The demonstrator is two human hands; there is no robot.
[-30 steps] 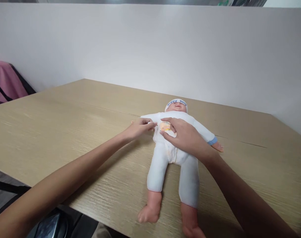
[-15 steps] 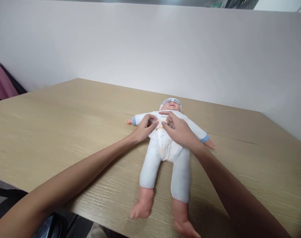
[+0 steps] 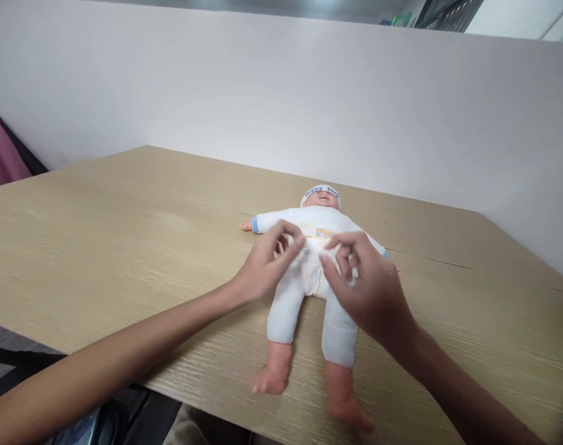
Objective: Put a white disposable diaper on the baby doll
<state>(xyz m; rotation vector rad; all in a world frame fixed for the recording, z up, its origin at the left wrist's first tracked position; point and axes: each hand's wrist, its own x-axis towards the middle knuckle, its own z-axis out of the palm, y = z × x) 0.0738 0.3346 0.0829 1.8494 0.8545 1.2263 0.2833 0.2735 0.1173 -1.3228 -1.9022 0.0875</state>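
Observation:
A baby doll (image 3: 314, 230) in a white suit and white cap lies on its back on the wooden table (image 3: 123, 235), head away from me and bare feet near the front edge. My left hand (image 3: 267, 266) pinches the suit's fabric at the doll's left side of the waist, fingers curled. On the other side of the belly, my right hand (image 3: 367, 287) grips the suit with bent fingers. Both hands cover much of the doll's middle.
A plain white wall (image 3: 281, 99) rises behind the table. A pink cloth over a dark chair (image 3: 0, 157) shows at the far left. A dark object (image 3: 96, 423) sits below the table's near edge.
Both hands have slid down from the doll's chest to its waist. The yellow print on the chest now shows. The doll lies slightly nearer the table's front edge in view.

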